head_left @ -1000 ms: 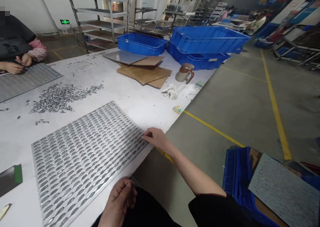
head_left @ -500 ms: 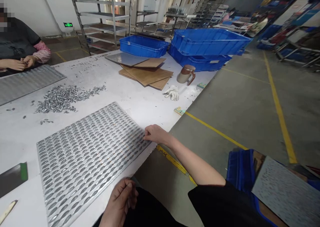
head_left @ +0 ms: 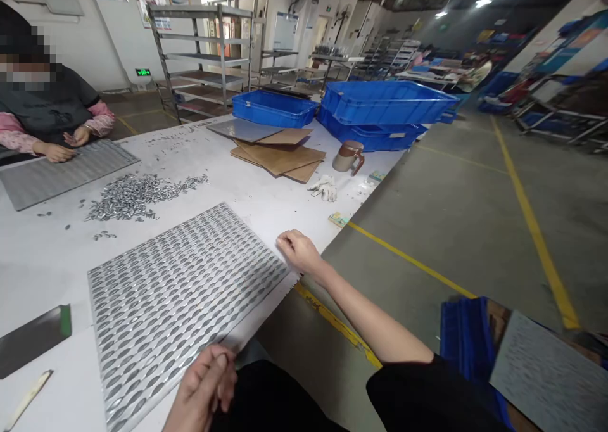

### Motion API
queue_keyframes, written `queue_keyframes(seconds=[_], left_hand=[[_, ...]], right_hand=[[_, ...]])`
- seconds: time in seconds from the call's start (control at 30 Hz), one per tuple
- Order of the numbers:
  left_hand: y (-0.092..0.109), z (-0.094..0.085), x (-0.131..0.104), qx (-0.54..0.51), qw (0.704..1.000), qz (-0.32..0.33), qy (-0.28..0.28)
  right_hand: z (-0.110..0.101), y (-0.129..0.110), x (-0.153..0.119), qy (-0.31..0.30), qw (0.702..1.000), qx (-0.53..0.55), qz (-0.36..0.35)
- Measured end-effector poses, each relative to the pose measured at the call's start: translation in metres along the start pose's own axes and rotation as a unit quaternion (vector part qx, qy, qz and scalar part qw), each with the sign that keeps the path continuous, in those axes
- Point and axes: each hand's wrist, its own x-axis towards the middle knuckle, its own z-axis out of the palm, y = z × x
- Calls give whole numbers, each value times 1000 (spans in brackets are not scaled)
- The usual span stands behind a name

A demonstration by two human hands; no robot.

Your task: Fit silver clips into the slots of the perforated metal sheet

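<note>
A clear tray patterned with rows of dark leaf-shaped pieces lies flat on the white table. Beside its right corner is my right hand, fingers curled together; whatever they may hold is too small to name. My left hand is at the tray's near edge, thumb pressed to the curled fingers, contents hidden. Beyond the tray is a pile of small grey metal pieces. A dark flat plate with a green end and a pale narrow tool lie at the left.
Across the table a person works at another tray. Further back are brown boards, a mug, a white glove and blue crates. A blue crate with a grey sheet is at lower right.
The view has shifted, so the scene sits slightly lower. My right hand has moved off the tray's corner. My left hand is nearer the tray's edge. The other person's hands have moved apart.
</note>
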Motion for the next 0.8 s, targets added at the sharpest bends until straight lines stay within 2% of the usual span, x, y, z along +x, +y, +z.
queue_keyframes(seconds=[0.07, 0.1, 0.2, 0.3, 0.43, 0.57, 0.63, 0.7, 0.77, 0.8], left_hand=[[11, -13, -10, 11, 998, 37, 45], [15, -19, -14, 13, 996, 53, 71], [21, -37, -28, 8, 986, 81, 148], [20, -55, -37, -8, 975, 91, 202], [16, -74, -41, -14, 968, 105, 228], [15, -83, -41, 5, 954, 139, 267], [16, -87, -40, 61, 930, 168, 320], [17, -91, -37, 172, 889, 211, 367], [17, -93, -30, 325, 834, 257, 365], [17, -93, -24, 405, 802, 277, 342]], right_hand=[[14, -9, 3, 29, 997, -22, -67], [22, -13, 5, 24, 993, -41, -110], [41, -25, 10, -46, 972, -107, -204], [56, -29, 10, -93, 956, -148, -236], [70, -25, 7, -81, 949, -175, -250], [75, -21, 7, -75, 948, -185, -248], [71, -23, 7, -95, 947, -187, -242], [65, -27, 6, -114, 948, -184, -234], [59, -36, 5, -112, 948, -178, -238], [58, -42, 3, -106, 947, -174, -247]])
